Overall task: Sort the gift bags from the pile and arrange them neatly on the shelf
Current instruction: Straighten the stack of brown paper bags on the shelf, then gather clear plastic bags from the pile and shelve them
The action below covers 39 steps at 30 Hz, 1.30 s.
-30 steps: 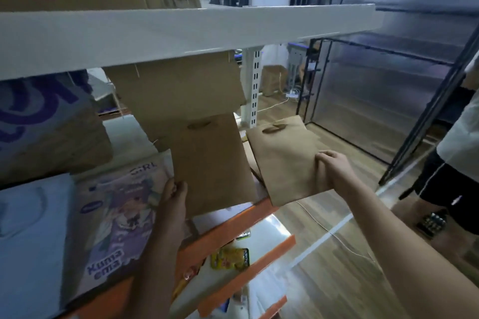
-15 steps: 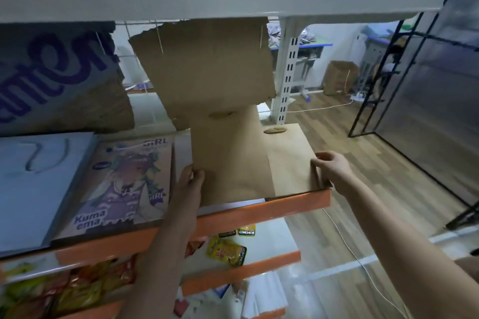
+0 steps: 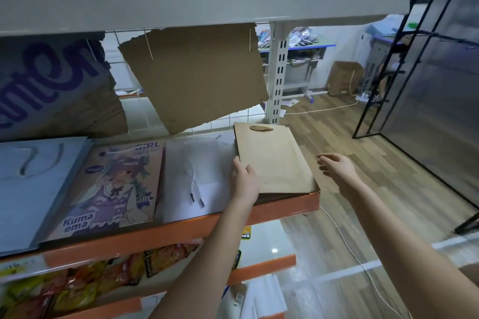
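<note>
Squaring a stack of brown paper gift bags point(image 3: 274, 160) at the right end of the orange-edged shelf point(image 3: 285, 204), the left hand point(image 3: 243, 181) rests loosely curled fingers against the stack's left edge; the right hand point(image 3: 337, 167) hovers beside it, fingers spread and empty. Nudging both sides together would likely align the edges, beside a white bag point(image 3: 204, 176).

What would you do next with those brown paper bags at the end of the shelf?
Probably nudge the brown bags square with the left hand, which rests on their left edge. The stack sits slightly askew at the shelf end, and the right hand hovers open, clear of it.
</note>
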Motion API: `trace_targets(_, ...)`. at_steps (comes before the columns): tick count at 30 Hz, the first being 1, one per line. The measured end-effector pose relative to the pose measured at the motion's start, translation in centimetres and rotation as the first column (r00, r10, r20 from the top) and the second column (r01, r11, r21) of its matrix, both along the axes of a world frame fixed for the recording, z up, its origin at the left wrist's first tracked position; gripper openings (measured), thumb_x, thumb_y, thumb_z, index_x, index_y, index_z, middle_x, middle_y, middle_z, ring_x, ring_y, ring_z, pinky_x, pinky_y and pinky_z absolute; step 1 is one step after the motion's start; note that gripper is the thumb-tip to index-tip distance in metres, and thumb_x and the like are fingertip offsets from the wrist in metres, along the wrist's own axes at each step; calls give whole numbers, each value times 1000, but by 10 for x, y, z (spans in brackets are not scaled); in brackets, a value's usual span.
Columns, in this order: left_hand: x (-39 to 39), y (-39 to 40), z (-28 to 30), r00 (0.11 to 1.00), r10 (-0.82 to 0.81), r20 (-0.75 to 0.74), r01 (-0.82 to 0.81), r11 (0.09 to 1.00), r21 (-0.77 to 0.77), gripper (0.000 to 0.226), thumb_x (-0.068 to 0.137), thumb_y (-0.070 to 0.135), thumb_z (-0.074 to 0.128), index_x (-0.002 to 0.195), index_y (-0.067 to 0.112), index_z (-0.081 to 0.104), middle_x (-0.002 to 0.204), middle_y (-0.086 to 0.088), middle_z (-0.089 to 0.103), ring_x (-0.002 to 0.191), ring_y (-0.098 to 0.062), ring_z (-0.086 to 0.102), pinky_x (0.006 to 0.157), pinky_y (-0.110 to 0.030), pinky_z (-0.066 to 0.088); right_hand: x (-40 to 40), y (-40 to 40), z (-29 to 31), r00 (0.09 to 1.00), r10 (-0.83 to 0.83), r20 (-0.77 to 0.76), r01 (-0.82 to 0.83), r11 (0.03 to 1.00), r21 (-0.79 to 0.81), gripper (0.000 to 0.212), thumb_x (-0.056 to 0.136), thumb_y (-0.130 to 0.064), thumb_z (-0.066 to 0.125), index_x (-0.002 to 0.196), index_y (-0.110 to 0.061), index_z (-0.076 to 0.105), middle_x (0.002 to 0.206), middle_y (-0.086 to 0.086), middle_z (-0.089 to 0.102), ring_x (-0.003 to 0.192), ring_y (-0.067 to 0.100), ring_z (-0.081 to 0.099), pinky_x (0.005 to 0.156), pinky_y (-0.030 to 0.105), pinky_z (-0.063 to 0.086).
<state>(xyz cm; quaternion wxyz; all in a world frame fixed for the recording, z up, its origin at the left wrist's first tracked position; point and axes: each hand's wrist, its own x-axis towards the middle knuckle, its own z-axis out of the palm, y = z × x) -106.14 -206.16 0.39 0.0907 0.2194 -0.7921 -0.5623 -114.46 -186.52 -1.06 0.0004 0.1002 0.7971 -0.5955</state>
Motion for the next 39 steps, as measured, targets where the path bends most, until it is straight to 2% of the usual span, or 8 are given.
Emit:
trace_targets(5, -2, 7, -4, 983, 13, 184, 52, 937, -346, 53, 96, 8, 34, 146, 3, 18, 145, -21, 29, 131, -35, 28, 108, -32, 14, -1, -11, -5, 998, 57, 10, -57, 998, 23, 24, 91, -9, 48, 109, -3, 64, 96, 8, 61, 84, 21, 56, 68, 26, 45)
trace_targets(12, 2, -21, 10, 976, -34, 214, 132, 878, -459, 50, 97, 18, 37, 144, 6, 27, 144, -19, 32, 131, -35, 28, 109, -35, 20, -5, -26, 17, 993, 82, -88, -34, 893, 448, 28, 91, -16, 48, 111, -9, 65, 115, 10, 65, 110, 27, 57, 88, 31, 41)
trace_targets(15, 10, -61, 18, 987, -27, 161, 128, 741, -659, 38, 95, 18, 41, 131, 6, 44, 131, -19, 48, 122, -35, 42, 98, -35, 34, -2, -51, 34, 969, 169, -179, -36, 816, 577, 27, 89, -16, 49, 110, -7, 64, 112, 17, 63, 108, 32, 55, 83, 32, 40)
trace_targets(19, 36, -132, 30, 985, 6, 175, 143, 553, -821, 38, 96, 23, 39, 130, 8, 45, 134, -15, 46, 123, -31, 41, 100, -38, 36, 20, -114, 47, 876, 382, -293, -88, 724, 684, 27, 86, -5, 53, 111, -1, 63, 111, 20, 61, 104, 37, 57, 85, 37, 43)
trace_targets(27, 151, -312, 52, 924, 139, 355, 296, 323, -899, 38, 98, 27, 37, 130, 9, 45, 134, -14, 44, 123, -33, 39, 100, -45, 32, 114, -318, 45, 666, 698, -264, -266, 553, 790, 26, 86, -6, 55, 108, 4, 65, 109, 27, 63, 102, 43, 57, 90, 43, 46)
trace_targets(31, 226, -408, 60, 906, 264, 329, 245, 305, -920, 35, 99, 27, 36, 125, 11, 50, 127, -12, 50, 120, -30, 42, 99, -43, 34, 159, -435, 41, 522, 840, -147, -380, 384, 841, 40, 81, -20, 39, 87, 5, 70, 87, 26, 68, 80, 41, 67, 68, 46, 57)
trace_targets(35, 305, -499, 68, 873, 391, 290, 160, 333, -929, 35, 98, 30, 38, 125, 13, 52, 125, -10, 52, 118, -28, 44, 96, -40, 35, 228, -545, 60, 446, 869, -213, -440, 420, 794, 34, 93, -15, 48, 123, -1, 55, 126, 19, 55, 118, 36, 49, 96, 41, 42)
trace_targets(39, 378, -573, 71, 815, 517, 262, 46, 392, -919, 35, 97, 32, 39, 124, 15, 53, 126, -8, 54, 119, -28, 45, 96, -40, 36, 285, -644, 68, 288, 936, -203, -533, 333, 778, 34, 95, -17, 44, 126, -3, 52, 127, 16, 52, 120, 32, 44, 100, 36, 36)
